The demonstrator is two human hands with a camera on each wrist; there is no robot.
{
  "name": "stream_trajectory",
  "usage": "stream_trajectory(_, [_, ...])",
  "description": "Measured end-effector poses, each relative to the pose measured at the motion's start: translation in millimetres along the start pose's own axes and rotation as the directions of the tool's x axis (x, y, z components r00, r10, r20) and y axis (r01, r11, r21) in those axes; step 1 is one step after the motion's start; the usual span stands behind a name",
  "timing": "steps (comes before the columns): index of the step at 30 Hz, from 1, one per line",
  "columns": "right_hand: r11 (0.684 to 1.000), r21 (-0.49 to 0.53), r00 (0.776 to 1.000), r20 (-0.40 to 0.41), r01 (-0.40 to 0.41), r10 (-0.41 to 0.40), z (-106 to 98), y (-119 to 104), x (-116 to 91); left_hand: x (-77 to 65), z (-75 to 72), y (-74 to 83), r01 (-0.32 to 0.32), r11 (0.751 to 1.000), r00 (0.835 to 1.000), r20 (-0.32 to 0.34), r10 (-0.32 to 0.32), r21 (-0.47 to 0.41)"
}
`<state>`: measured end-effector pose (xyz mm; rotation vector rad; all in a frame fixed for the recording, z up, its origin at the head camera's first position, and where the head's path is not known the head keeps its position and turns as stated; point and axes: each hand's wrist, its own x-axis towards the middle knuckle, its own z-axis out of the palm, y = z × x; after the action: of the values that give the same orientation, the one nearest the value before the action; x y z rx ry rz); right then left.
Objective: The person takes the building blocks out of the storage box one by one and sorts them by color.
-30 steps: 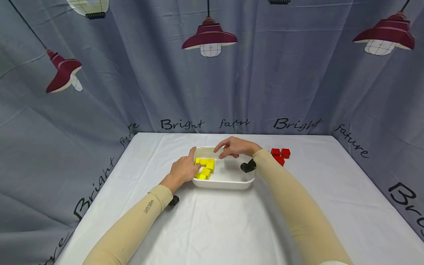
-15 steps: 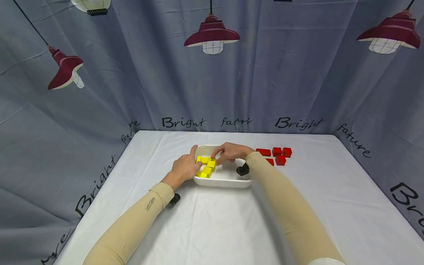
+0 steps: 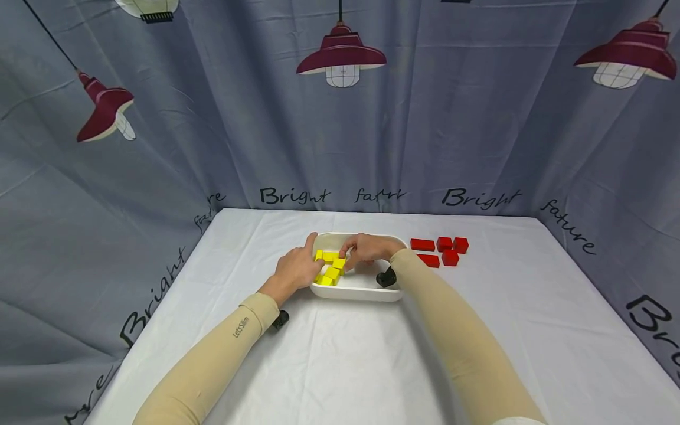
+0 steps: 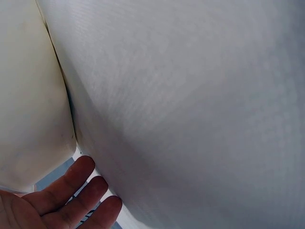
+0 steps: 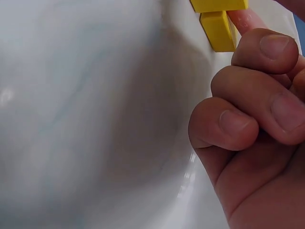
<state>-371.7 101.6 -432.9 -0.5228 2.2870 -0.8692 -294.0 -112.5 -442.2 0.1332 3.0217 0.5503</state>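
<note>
A white tray stands on the table with several yellow blocks at its left end. My left hand grips the tray's left end, thumb over the rim; in the left wrist view its fingers lie along the outer wall. Inside the tray, my right hand pinches a yellow block between thumb and index finger, at the right edge of the group. In the right wrist view the index finger reaches behind yellow blocks, while the other fingers are curled in toward the palm.
Several red blocks, some square and some long, lie on the white cloth to the right of the tray. A patterned grey curtain hangs beyond the table's far edge. Black wrist cameras sit under both forearms.
My right hand has moved left and down to the yellow blocks, and its thumb and index finger have closed on one. More red blocks show past the sleeve. The left hand stays at the tray.
</note>
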Motion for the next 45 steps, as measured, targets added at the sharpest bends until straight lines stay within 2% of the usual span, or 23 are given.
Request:
stream_trajectory(7, [0.998, -0.03, 0.998, -0.02, 0.051, -0.052, 2, -3, 1, -0.2, -1.1, 0.3, 0.001, 1.0, 1.0, -0.004, -0.001, 0.004])
stream_trajectory(22, [0.996, -0.081, 0.995, -0.083, 0.04, -0.047, 0, -4, -7, -1.8, 0.2, 0.6, 0.005, 1.0, 1.0, 0.007, -0.005, -0.012])
stream_trajectory(34, [0.991, -0.108, 0.988, -0.123, 0.077, -0.091, -20, -5, -37, -0.9, -0.2, -0.7, -0.004, 1.0, 1.0, -0.008, 0.004, -0.015])
stream_trajectory(45, [0.983, -0.161, 0.974, -0.192, 0.087, -0.118, -39, -1, -83, -1.3, -0.3, -0.9, -0.011, 0.999, 1.0, -0.017, 0.01, -0.036])
